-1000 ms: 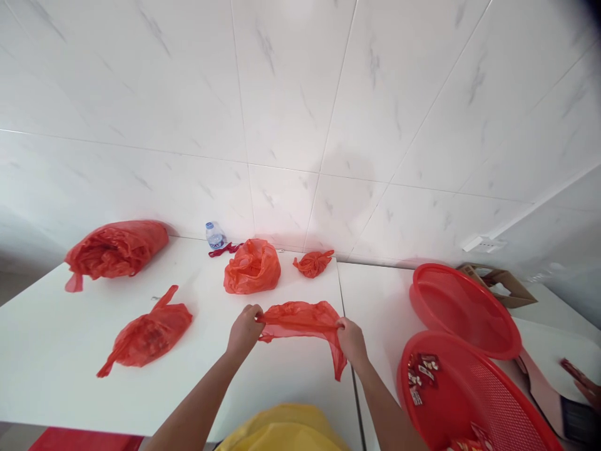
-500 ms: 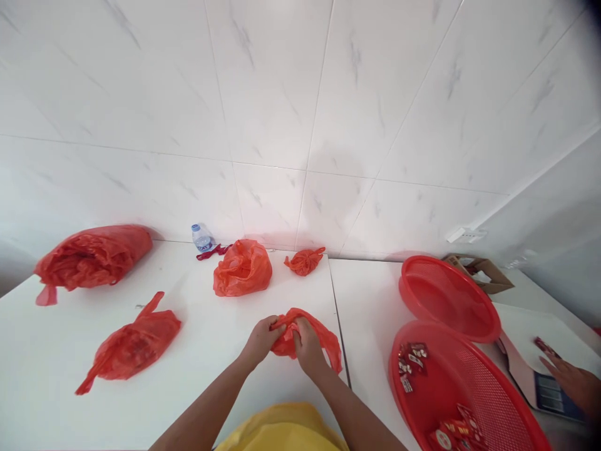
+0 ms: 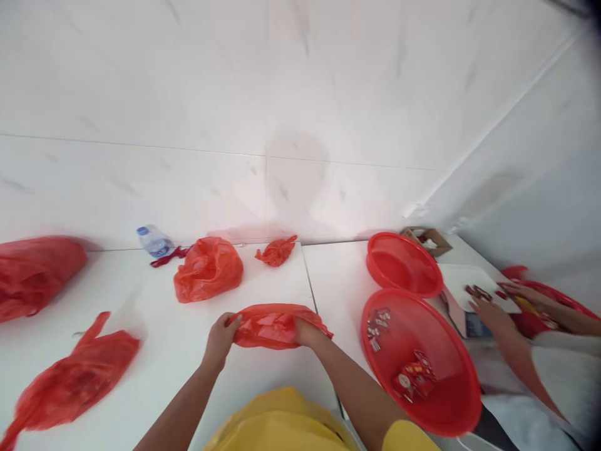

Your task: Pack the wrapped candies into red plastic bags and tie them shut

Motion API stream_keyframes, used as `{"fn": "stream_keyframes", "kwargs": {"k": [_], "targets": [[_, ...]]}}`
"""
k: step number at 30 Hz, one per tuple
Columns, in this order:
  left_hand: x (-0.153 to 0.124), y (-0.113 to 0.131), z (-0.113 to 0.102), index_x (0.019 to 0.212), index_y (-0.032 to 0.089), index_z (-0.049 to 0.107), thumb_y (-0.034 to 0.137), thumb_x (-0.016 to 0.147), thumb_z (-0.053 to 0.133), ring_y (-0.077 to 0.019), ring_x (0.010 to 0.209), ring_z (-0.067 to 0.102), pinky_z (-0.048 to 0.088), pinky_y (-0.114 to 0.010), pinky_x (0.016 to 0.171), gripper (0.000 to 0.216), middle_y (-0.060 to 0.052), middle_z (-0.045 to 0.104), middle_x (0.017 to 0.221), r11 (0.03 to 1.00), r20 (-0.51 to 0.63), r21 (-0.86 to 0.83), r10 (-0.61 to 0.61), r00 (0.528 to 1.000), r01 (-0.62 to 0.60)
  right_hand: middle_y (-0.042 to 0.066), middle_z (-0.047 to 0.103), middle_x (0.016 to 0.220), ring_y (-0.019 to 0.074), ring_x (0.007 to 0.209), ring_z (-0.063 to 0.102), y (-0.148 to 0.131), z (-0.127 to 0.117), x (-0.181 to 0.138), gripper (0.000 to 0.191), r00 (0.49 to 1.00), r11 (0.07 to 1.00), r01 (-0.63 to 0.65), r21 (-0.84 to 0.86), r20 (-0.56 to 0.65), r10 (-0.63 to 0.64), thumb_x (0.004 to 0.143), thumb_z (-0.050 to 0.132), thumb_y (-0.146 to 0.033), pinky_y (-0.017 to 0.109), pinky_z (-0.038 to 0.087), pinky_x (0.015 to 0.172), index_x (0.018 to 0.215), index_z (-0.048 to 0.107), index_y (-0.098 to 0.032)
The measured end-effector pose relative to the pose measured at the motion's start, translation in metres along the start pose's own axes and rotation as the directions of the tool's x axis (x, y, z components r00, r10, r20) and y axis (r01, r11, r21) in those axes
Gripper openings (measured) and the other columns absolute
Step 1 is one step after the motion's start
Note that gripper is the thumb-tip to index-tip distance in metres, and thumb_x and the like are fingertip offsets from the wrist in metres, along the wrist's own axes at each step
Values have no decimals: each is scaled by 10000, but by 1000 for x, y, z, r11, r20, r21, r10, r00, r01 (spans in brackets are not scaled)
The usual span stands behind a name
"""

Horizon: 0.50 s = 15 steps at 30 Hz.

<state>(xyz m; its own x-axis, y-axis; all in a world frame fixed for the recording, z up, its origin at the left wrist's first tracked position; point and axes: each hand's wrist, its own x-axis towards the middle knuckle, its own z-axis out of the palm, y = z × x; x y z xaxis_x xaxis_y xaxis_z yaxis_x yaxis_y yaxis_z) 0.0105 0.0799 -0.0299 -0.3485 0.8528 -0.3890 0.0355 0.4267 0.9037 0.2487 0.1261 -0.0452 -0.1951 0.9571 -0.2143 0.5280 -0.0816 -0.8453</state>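
Both my hands grip one red plastic bag (image 3: pixel 270 326) lying on the white table (image 3: pixel 188 363) in front of me. My left hand (image 3: pixel 220 341) pinches its left end. Its right end is held by my right hand (image 3: pixel 306 333), partly tucked behind the plastic. The bag is stretched between them, crumpled and flat.
Other red bags lie around: a puffed one (image 3: pixel 208 269), a small knotted one (image 3: pixel 277 250), one at front left (image 3: pixel 70 382), a large one far left (image 3: pixel 32 272). A water bottle (image 3: pixel 153 240) lies by the wall. Two red baskets (image 3: pixel 413 357) (image 3: pixel 402 263) sit right, one holding small packets. A co-worker's hands (image 3: pixel 488 310) work at far right.
My hands came together on the bag, then spread apart again, pulling it out wide. The view swung right, revealing the co-worker's arms and sleeve.
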Motion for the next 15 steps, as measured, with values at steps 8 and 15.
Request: {"fn": "stream_keyframes", "kwargs": {"k": [8, 15], "targets": [[12, 0, 6, 809, 188, 649, 533, 695, 619, -214, 656, 600, 471, -310, 589, 365, -20, 651, 664, 984, -117, 171, -35, 993, 55, -41, 739, 935, 150, 855, 674, -49, -43, -43, 298, 988, 985, 139, 97, 46, -144, 810, 599, -331, 248, 518, 772, 1084, 711, -297], [8, 8, 6, 807, 195, 629, 416, 713, 663, -176, 663, 595, 508, -274, 580, 243, 1, 624, 679, 975, -120, -22, -224, 967, 223, 120, 617, 1224, 267, 1154, 553, 50, -165, -76, 383, 780, 975, -221, 26, -596, 193, 733, 601, -227, 383, 401, 1009, 1106, 654, -159]]}}
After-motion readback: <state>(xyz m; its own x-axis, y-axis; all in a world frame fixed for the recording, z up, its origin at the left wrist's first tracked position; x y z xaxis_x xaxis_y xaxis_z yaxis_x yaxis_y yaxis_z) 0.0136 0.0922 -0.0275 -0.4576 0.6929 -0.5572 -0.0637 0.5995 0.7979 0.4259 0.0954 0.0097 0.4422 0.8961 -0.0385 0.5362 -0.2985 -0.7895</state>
